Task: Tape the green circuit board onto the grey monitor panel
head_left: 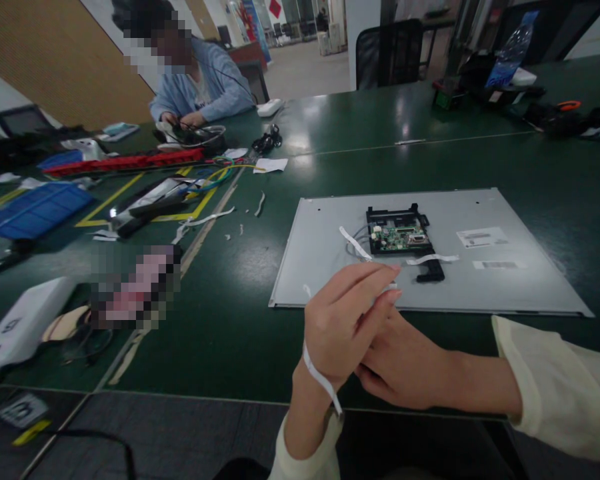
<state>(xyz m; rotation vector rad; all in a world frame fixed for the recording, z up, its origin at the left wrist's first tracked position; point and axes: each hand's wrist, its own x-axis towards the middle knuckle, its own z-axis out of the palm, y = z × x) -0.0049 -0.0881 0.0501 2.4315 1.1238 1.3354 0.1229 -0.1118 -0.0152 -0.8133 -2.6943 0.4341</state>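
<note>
My left hand (343, 323) is raised over the near table edge, fingers pressed together on a thin white strip of tape (321, 380) that trails down across my wrist. My right hand (405, 363) lies just under and behind it, fingers curled against the left palm; what they grip is hidden. Beyond the hands a grey metal panel (510, 293) lies flat on the green table (240, 313). A green circuit board (399, 237) in a black frame sits on the panel, with white tape strips (433, 259) beside it.
A seated person (200, 83) works on cables at the far left. Red strips (125, 161), a blue tray (33, 208), a white box (23, 323) and loose tape scraps (200, 221) fill the left side. A black chair (389, 52) and dark gear (555, 117) stand at the back.
</note>
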